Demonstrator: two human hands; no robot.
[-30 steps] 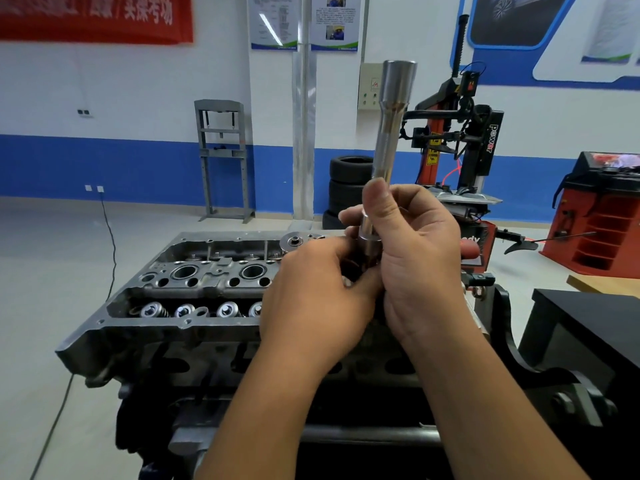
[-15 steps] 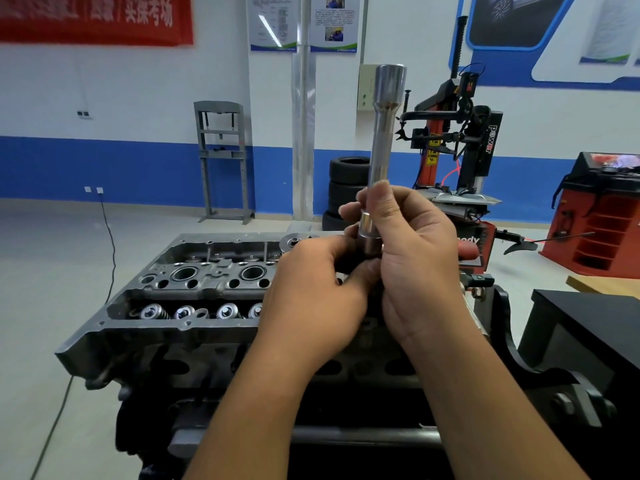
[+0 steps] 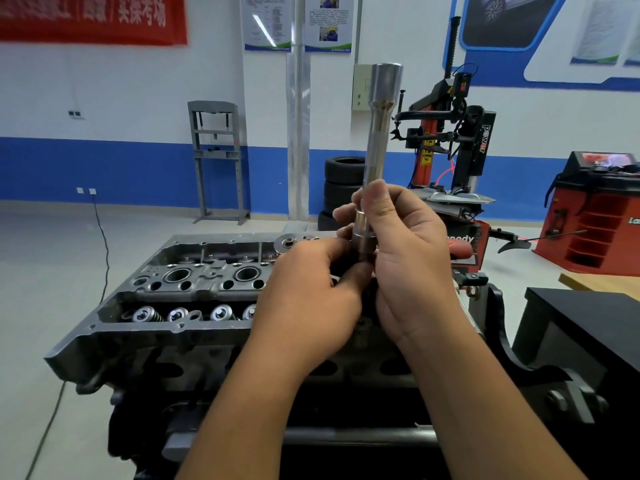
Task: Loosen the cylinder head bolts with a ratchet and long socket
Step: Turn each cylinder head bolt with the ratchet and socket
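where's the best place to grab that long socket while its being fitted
Probably low on the long socket, around the thicker collar near its base, coming from the right side as the right hand does now. The socket stands upright with its wide open end on top, so a low grip steadies it while the left hand works at the bottom end.

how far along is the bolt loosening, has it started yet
Not started. Done: the cylinder head is already uncovered, its valve springs exposed. In hand: the right hand grips the long socket upright above the engine, while the left hand grips something dark at its base, likely the ratchet, mostly hidden. Left: finish joining the tools, seat the socket on a bolt, then loosen each one.
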